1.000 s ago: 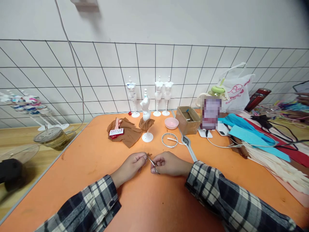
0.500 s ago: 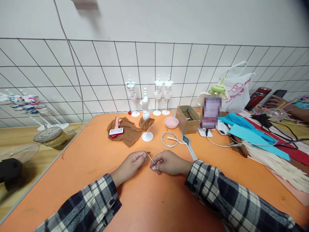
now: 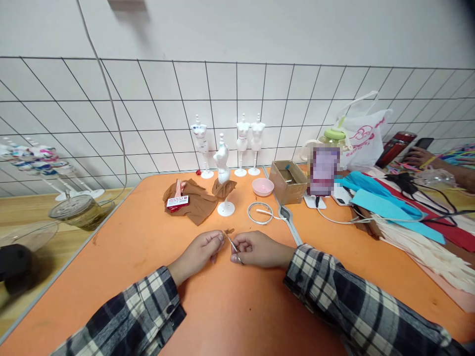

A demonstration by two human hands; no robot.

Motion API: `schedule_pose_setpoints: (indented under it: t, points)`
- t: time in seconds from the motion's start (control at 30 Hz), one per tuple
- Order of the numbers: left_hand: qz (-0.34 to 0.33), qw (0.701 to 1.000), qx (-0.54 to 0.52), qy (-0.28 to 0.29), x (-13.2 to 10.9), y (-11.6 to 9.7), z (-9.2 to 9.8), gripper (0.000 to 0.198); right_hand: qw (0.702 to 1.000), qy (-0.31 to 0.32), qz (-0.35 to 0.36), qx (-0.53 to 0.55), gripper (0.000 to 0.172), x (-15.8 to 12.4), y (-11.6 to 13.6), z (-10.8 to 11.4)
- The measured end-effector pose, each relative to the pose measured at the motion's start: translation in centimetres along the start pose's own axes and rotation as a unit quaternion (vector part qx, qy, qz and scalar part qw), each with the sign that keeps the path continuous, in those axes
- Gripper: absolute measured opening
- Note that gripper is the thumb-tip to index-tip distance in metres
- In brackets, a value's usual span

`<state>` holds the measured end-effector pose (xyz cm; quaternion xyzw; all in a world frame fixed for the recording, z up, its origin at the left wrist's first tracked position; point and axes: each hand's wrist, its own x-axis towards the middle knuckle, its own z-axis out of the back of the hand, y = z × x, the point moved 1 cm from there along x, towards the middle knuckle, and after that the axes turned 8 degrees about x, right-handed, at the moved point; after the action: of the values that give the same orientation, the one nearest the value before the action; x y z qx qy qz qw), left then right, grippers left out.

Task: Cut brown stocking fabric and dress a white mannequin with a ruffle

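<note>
Low over the orange table, my left hand [image 3: 205, 248] is closed in a pinch. Whatever sits between its thumb and forefinger is too small to make out. My right hand [image 3: 256, 248] grips a pair of small metal scissors [image 3: 232, 244], their tips pointing up and left to my left fingertips. Just beyond those tips lie small brown scraps [image 3: 230, 231]. Behind the hands stands a white mini dress form [image 3: 221, 163] with brown fabric [image 3: 223, 188] wrapped round its lower part. Left of it lies a crumpled brown cloth [image 3: 198, 205] with a white-and-red packet [image 3: 177, 201] on top.
A metal ring [image 3: 260, 213], pink bowl [image 3: 262, 187] and cardboard box [image 3: 288, 182] stand back right, near a propped phone [image 3: 323, 170]. Fabric strips [image 3: 397, 207] cover the right side. More dress forms [image 3: 243, 143] line the wall. Another person's hand [image 3: 417, 157] is far right.
The scissors' tips have shifted slightly, and more of the brown scraps shows beyond them. Both hands stay nearly in place; the view has moved a little.
</note>
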<state>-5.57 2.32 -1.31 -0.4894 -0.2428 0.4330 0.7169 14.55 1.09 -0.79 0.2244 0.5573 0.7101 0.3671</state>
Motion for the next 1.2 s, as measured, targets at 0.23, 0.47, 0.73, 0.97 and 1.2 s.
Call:
schedule_pose_setpoints:
  t: [0.23,0.47,0.73,0.97,1.2]
  points:
    - [-0.013,1.000,0.015,0.007,0.04,-0.08,-0.04,0.044,1.000,0.026,-0.014,0.010,0.030,0.01,0.02,-0.05]
    - [-0.006,1.000,0.016,0.013,-0.15,-0.51,-0.05,0.041,0.999,0.025,-0.028,0.025,0.026,-0.06,0.34,-0.16]
    - [-0.008,1.000,0.018,0.015,-0.04,-0.18,0.01,0.040,0.998,0.021,-0.046,0.040,0.017,-0.21,0.54,-0.25]
    - [-0.006,1.000,0.023,0.017,-0.20,-0.51,0.04,0.042,0.998,0.019,-0.050,0.034,0.016,-0.14,0.41,-0.28]
    - [-0.010,0.999,0.035,0.023,-0.15,-0.69,0.00,0.042,0.998,0.032,-0.027,0.040,0.025,-0.20,0.54,-0.34]
